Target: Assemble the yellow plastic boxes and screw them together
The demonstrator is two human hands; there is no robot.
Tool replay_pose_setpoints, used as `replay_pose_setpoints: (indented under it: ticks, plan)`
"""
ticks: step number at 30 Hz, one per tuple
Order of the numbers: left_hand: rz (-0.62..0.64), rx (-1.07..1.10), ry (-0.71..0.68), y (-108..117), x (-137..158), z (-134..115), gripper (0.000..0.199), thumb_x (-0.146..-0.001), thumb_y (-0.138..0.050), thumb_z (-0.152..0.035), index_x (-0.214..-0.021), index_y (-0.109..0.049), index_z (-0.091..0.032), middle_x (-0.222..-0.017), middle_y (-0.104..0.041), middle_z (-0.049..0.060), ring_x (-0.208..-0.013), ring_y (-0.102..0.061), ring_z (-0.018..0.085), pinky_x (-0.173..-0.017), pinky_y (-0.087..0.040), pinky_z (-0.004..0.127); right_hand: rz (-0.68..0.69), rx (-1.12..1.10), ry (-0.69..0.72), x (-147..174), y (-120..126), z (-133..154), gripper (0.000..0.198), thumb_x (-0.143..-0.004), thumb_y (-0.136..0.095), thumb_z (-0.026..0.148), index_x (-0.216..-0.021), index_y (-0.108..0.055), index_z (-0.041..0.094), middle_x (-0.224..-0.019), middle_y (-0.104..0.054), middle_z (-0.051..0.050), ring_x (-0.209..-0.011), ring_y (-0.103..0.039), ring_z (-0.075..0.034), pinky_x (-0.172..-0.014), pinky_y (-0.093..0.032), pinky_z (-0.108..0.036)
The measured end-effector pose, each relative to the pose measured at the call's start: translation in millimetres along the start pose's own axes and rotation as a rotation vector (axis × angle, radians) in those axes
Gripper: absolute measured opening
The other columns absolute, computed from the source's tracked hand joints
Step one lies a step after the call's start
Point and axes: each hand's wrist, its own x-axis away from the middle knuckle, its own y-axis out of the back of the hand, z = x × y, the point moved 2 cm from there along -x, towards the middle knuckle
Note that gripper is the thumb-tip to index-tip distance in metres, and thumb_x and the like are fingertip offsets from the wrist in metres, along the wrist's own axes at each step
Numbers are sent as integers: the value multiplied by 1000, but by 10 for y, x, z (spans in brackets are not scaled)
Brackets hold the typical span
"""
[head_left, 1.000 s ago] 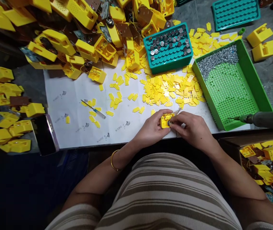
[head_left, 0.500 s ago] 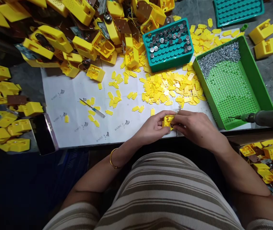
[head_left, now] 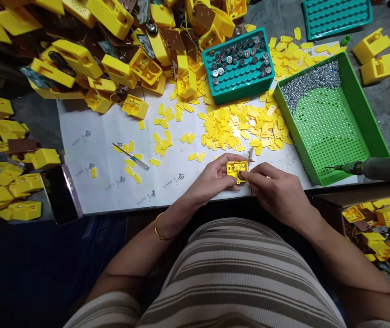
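Observation:
Near the front edge of the table, my left hand (head_left: 209, 181) is closed around the side of a small open yellow plastic housing (head_left: 232, 166), its hollow inside facing up. My right hand (head_left: 278, 187) reaches in from the right, with thumb and fingertips pinched at a small dark round part (head_left: 240, 175) in the housing. My fingertips partly cover that part. A thin pale piece with wires (head_left: 250, 155) sticks up at the housing's far right corner. Beyond my hands lies a heap of small yellow covers (head_left: 232, 127).
A green perforated basket (head_left: 372, 114) with screws stands right, an electric screwdriver (head_left: 386, 169) over its near edge. A teal tray (head_left: 239, 93) holds round metal parts. Left are a screwdriver (head_left: 140, 163), a phone (head_left: 59, 193) and piled yellow housings (head_left: 78, 59). A box (head_left: 331, 200) of housings sits lower right.
The housing and my left hand have shifted slightly left, and the housing shows more of its inside. My right fingertips have drawn back a little toward its right edge, still at the round part.

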Motion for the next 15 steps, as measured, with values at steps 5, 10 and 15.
replay_pose_setpoints:
  ticks: [5, 10, 15]
  plan:
    - [68, 49, -45, 4, -9, 29, 40, -67, -76, -17, -98, -49, -20, -84, -61, -3, -65, -56, 6, -59, -49, 19, -121, -451, 61, 102, -8, -66, 32, -91, -46, 9, -115, -65, 22, -100, -69, -6, -92, -66, -16, -81, -53, -30]
    - [104, 17, -19, -18, 11, 54, 39, -68, -77, -21, -96, -50, -20, -81, -62, -2, -68, -57, 9, -58, -49, 20, -386, -794, -308, 88, -95, -281, 30, -89, -59, 27, -119, -61, 23, -118, -63, -9, -79, -68, -16, -56, -55, -26]
    - [103, -12, -35, -77, 48, 59, 37, -70, -76, -24, -99, -53, -19, -78, -59, -3, -67, -55, 9, -60, -50, 22, -176, -832, -333, -98, -189, -401, 48, -83, -65, 45, -124, -59, 20, -104, -65, -8, -71, -64, -14, -55, -50, -25]
